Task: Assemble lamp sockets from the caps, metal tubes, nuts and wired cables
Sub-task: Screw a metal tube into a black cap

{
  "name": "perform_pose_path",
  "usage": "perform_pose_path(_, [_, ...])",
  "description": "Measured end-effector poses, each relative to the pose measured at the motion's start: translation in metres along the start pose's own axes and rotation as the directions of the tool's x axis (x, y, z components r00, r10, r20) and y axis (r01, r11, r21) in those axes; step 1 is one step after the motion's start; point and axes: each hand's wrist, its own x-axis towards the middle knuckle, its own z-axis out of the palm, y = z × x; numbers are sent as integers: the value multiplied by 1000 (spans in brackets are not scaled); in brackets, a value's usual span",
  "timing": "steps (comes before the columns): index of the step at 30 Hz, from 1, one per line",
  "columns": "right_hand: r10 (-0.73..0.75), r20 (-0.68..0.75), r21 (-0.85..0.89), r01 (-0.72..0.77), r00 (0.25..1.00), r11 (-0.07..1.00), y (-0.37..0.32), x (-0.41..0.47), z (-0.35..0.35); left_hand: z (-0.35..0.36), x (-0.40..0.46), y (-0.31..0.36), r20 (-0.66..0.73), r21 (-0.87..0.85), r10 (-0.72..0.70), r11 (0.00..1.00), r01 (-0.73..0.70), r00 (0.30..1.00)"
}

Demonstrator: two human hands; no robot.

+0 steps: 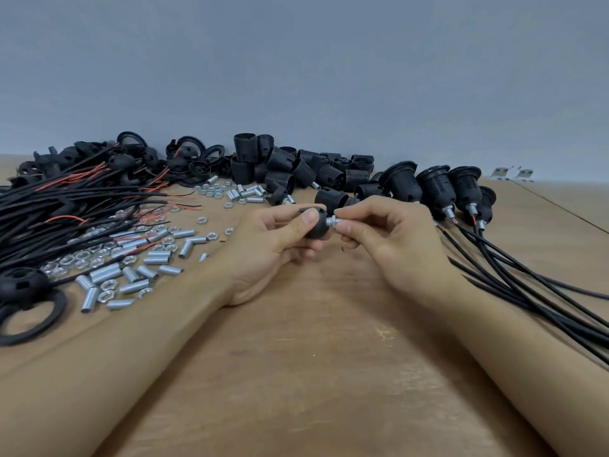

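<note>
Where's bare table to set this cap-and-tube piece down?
Bare brown wooden table lies between the two forearms, below the left hand and right hand. More bare wood shows far right, beyond the finished black sockets with cables. Crowded: silver metal tubes and nuts and black-and-red wired cables on the left, loose black socket shells behind.

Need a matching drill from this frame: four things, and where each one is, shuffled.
Things:
1. cap
2. loose tubes
3. finished sockets
4. ring

Places:
A. far left table edge
B. right of the hands, cables trailing toward the camera
C. held in the left hand
D. scattered left of the left forearm

Pairs: 1-C, 2-D, 3-B, 4-A
</note>
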Motion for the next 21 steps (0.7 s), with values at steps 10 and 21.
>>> perform_pose_path(10, [104,3,-68,-103,995,992,6,1,0,-3,4,0,46,-59,-2,998,5,999])
perform_pose_path(21, [219,-15,-115,-219,976,969,3,4,4,2,4,3,-20,-60,-16,998,15,1000])
